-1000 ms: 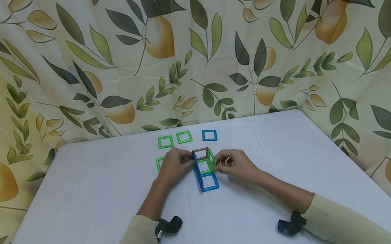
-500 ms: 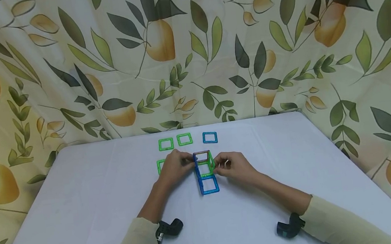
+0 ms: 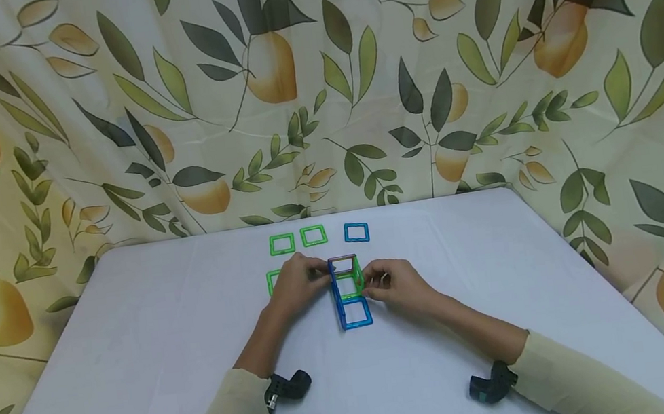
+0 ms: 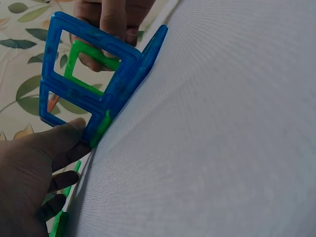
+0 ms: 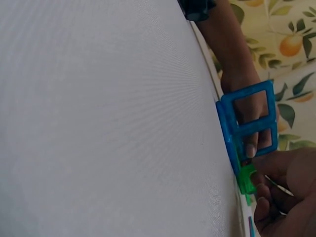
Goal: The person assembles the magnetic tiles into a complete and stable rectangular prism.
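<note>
Between the hands stands a small structure of frame-like magnetic tiles. A green base tile (image 3: pixel 352 296) and a blue tile (image 3: pixel 358 324) lie flat in line. Along their left side rise upright blue tiles (image 4: pixel 74 89), with a reddish-purple tile (image 3: pixel 342 258) upright at the far end. My left hand (image 3: pixel 298 283) holds the far left corner, its thumb (image 4: pixel 64 136) against a blue tile. On the right, my right hand (image 3: pixel 399 283) pinches an upright green tile (image 3: pixel 359 273) beside the green base. Its fingertips partly hide that tile in the right wrist view.
Two loose green tiles (image 3: pixel 281 243) (image 3: pixel 313 235) and a blue tile (image 3: pixel 356 232) lie near the back edge of the white-covered table (image 3: pixel 141 365). Another green tile (image 3: pixel 273 282) is partly behind the left hand. A patterned curtain (image 3: pixel 323 126) hangs behind.
The upright green tile on the right has swung from an outward lean to stand closer against the structure, and the right hand has shifted slightly left with it. The left hand stays put.
</note>
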The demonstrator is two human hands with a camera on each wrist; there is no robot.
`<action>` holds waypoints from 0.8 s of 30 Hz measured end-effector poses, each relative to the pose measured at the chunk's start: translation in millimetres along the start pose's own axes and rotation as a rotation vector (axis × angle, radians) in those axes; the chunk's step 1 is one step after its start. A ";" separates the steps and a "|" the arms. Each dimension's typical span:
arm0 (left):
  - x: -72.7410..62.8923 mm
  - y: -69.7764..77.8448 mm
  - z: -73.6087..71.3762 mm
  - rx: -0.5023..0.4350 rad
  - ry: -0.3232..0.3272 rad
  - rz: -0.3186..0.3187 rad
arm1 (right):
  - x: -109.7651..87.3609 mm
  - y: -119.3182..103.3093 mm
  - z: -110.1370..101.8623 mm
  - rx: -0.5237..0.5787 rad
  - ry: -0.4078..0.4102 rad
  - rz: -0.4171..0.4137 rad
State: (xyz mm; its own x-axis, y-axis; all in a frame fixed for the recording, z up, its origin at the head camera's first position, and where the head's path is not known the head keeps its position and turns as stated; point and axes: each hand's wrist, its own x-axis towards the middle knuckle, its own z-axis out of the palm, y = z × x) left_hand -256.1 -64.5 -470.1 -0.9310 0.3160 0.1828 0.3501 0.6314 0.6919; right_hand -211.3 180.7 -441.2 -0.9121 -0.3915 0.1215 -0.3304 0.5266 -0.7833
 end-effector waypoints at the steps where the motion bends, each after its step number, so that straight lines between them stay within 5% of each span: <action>1: 0.1 -0.3 0.0 0.000 -0.001 0.000 | -0.1 -0.2 0.1 -0.001 -0.003 0.003; 24: 2.8 -1.6 -1.3 0.009 -0.015 0.004 | 2.7 -1.1 -1.3 -0.038 -0.030 0.016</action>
State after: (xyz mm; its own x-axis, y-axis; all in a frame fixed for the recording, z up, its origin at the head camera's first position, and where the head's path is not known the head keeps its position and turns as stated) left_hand -259.4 -65.5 -469.8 -0.9279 0.3291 0.1751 0.3550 0.6367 0.6845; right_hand -213.8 180.0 -439.2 -0.9099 -0.4050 0.0902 -0.3252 0.5611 -0.7612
